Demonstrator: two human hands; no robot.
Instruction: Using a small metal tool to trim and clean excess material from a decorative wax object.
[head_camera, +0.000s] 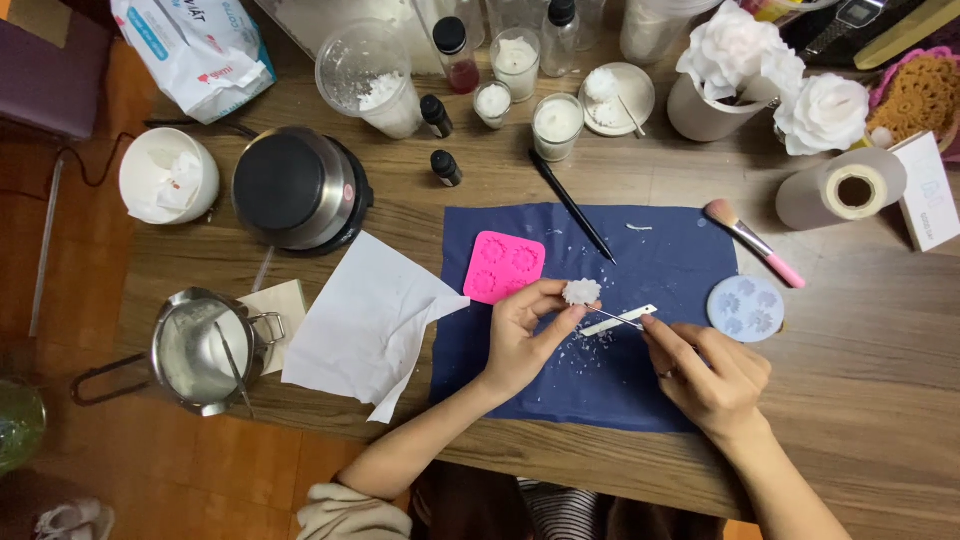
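Note:
My left hand pinches a small white wax flower between thumb and fingers, over a dark blue cloth. My right hand holds a thin metal tool with a white handle, its tip pointing at the flower. White wax crumbs lie on the cloth under the flower. A pink silicone mould sits on the cloth just left of the flower. A round pale blue mould lies at the cloth's right edge.
On the wooden table: a metal pot with white wax, a small hot plate, white paper sheets, a black pen, a pink brush, jars of wax, small bottles, a paper roll, white flowers in a cup.

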